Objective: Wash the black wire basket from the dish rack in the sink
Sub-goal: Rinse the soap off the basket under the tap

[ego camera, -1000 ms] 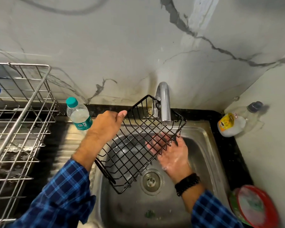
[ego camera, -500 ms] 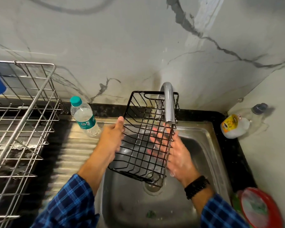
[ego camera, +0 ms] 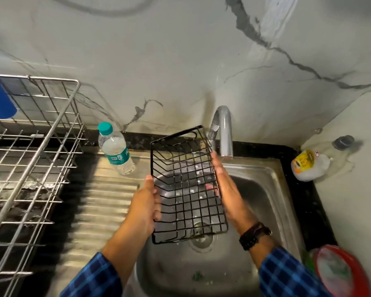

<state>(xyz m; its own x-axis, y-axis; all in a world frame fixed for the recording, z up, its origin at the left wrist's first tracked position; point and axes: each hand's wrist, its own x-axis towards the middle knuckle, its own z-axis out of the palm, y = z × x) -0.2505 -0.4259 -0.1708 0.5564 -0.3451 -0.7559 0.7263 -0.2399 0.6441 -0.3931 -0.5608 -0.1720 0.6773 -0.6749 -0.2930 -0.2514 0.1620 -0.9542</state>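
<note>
1. Black wire basket hangs over the steel sink, tipped up on end. Its far rim sits just left of the faucet and its near rim is above the drain.
2. The left hand grasps the basket's left edge, thumb laid on the rim and fingers wrapped behind. The right hand lies flat against the right wall with straight fingers, pressing rather than clasping. A pink blur behind the mesh may be its thumb, but I cannot tell.
3. My judgement is that this is mid-wash, with the basket being turned so each side gets rinsed (I can make out no water stream).
4. Slipping is the main risk. Only one hand really holds the wire, so if the flat palm slides on a wet wall the basket could swing and drop into the bowl.
5. The far right corner is close to the faucet spout, so a further turn could knock the wire against it.
6. The basket sits left of the spout, so water would likely miss most of the mesh and splash the ribbed drainboard unless it is shifted right.
7. A wide swing to the left could tip the water bottle standing near the basket. The dish rack on the far left is well apart.
</note>
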